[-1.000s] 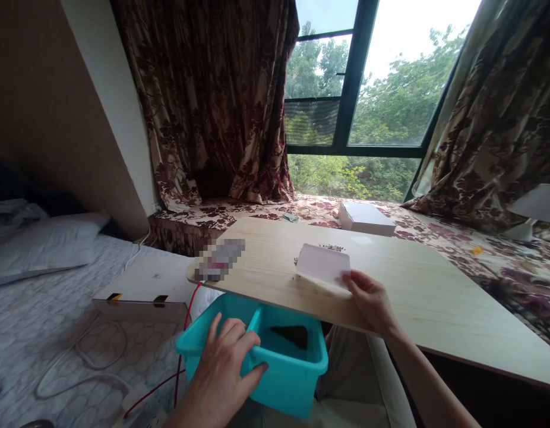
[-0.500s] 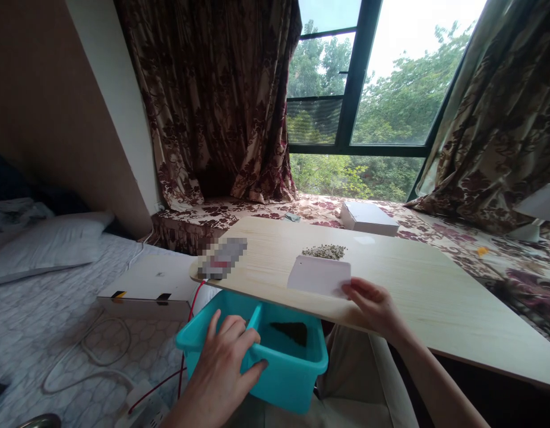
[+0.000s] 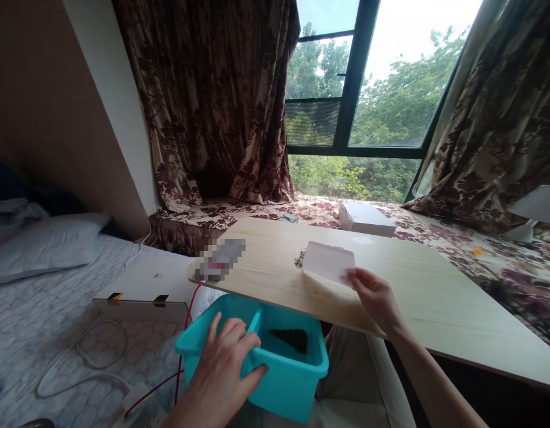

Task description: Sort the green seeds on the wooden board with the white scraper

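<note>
My right hand (image 3: 378,296) pinches the lower right corner of a thin, flat white scraper (image 3: 328,261), which is tilted over the table. Behind it lies a pile of small greenish and pale grains (image 3: 299,258); most of the pile is hidden by the scraper. My left hand (image 3: 227,356) grips the near rim of a turquoise two-compartment bin (image 3: 284,380), thumb outside and fingers over the edge. The bin sits just below the table's near edge. Dark fine material (image 3: 291,340) lies in its right compartment; my hand partly covers the left one.
The pale wooden table (image 3: 417,297) stretches to the right. On its left end lies a blurred-out device (image 3: 221,260) with a red cable. A white box (image 3: 145,285) and a power strip (image 3: 144,407) rest on the bed. Another white box (image 3: 367,219) stands on the window ledge.
The scraper has lifted and shifted away from me and slightly right, now covering most of the grain pile. My left hand keeps its hold on the bin.
</note>
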Demonstrator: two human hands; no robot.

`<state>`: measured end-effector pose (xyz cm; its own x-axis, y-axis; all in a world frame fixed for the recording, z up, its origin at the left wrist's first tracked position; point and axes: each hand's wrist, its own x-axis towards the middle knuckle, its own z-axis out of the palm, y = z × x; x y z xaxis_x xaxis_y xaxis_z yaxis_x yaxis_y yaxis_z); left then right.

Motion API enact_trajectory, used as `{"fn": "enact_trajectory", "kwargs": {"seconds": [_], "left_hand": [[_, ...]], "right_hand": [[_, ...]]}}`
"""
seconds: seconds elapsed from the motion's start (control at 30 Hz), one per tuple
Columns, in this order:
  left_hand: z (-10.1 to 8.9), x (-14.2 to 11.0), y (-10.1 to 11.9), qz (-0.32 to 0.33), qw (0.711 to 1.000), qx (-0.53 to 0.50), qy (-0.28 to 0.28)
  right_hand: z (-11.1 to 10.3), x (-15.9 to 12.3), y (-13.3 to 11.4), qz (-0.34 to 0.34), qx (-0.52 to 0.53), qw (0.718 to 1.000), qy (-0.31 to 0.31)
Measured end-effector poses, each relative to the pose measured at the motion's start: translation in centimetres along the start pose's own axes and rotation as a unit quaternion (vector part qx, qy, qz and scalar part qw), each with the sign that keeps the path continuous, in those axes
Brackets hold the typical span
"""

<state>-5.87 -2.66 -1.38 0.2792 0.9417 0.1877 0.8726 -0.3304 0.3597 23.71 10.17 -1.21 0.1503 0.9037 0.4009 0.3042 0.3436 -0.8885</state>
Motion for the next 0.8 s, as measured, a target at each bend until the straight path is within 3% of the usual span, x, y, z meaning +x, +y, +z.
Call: {"fn": "enact_trajectory", "kwargs": {"seconds": [0.8], "left_hand": [[0.36,0.05,-0.48,0.006,1.0,0.001,0.01]], "right_hand": [[0.38,0.05,0.11,-0.013,-0.004,1.0,0.001]]}}
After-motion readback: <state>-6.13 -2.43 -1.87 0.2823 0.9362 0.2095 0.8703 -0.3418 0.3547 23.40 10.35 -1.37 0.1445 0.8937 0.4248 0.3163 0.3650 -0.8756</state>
